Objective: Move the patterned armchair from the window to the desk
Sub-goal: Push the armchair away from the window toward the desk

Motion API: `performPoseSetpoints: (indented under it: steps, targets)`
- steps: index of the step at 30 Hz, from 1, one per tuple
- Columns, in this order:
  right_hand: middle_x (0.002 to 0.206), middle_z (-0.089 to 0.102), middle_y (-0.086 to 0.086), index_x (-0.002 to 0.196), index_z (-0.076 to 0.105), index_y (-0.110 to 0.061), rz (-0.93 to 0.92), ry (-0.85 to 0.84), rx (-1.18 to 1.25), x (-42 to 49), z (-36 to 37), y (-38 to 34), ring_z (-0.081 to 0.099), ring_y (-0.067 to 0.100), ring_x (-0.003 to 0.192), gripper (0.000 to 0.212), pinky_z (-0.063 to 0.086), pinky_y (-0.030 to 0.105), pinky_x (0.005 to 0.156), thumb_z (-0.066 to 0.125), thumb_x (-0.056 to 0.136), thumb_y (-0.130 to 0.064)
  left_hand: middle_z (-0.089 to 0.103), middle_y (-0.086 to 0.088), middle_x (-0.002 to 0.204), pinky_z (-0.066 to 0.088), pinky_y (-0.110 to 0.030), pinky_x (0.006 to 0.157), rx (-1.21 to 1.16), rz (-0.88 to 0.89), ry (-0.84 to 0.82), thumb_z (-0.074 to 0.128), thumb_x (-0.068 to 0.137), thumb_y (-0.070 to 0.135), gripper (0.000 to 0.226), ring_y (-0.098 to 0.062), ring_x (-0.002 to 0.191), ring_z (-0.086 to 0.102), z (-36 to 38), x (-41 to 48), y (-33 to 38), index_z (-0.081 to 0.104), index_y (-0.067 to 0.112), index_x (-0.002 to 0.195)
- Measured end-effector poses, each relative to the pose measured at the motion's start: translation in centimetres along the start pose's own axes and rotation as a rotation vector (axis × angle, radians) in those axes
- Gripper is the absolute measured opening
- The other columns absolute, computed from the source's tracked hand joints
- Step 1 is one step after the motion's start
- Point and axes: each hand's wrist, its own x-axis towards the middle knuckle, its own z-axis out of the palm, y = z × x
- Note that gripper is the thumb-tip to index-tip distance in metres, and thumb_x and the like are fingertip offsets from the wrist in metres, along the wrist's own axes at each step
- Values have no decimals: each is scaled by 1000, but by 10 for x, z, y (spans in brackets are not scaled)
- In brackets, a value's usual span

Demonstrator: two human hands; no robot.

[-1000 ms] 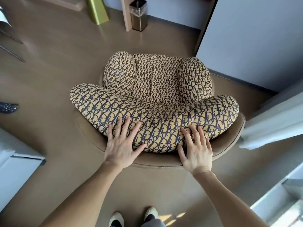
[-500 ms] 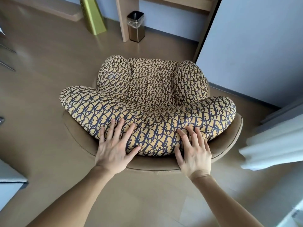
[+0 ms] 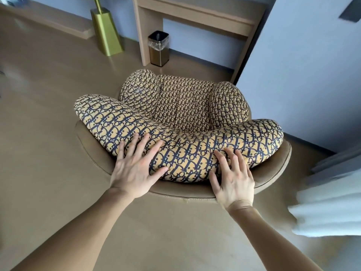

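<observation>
The patterned armchair (image 3: 181, 122) stands on the tan floor (image 3: 48, 133) in the middle of the room, its seat facing away from the person and toward the desk (image 3: 197, 14) against the far wall. The front of the chair is near the desk's legs but not yet tucked under its surface; open floor lies between them.

Both hands lie flat on the padded top of the backrest, the nearest part of the chair. The left hand (image 3: 134, 167) is spread wide, fingers fanned over the patterned cushion, palm against its rear face. The right hand (image 3: 233, 177) is likewise spread and pressed on, with its heel over the plain tan shell (image 3: 273, 169) that rims the cushion. Neither hand closes around anything. Open palms set apart like this suit pushing a bulky chair forward along the floor while keeping it from swinging sideways.

A small square waste bin (image 3: 158, 48) stands beside the desk's left leg, lined with a clear plastic bag; what it holds cannot be seen. It sits close to the chair's likely path, as does the green-gold lamp base (image 3: 106, 34) further left. A white curtain (image 3: 328, 210) hangs at the right edge.
</observation>
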Motion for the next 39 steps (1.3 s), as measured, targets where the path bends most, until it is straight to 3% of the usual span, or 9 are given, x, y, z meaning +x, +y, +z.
performPoseSetpoints:
  steps: [16,39]
  targets:
    - [151,51,-2,145,50,-34,-40,35,17,144,24,19,39,30,149,53,45,53,113,42,96,-52,18,-5,174,13,-63,127,-5,-24,25,22,90,82,82,-31,161,9,7,134,-10,23,43,162]
    - [156,47,-3,146,48,-35,-50,4,22,400,71,10,34,29,152,58,45,55,114,37,93,-56,14,-1,175,11,-61,128,25,-52,63,15,90,87,82,-26,162,4,21,384,-74,17,47,162]
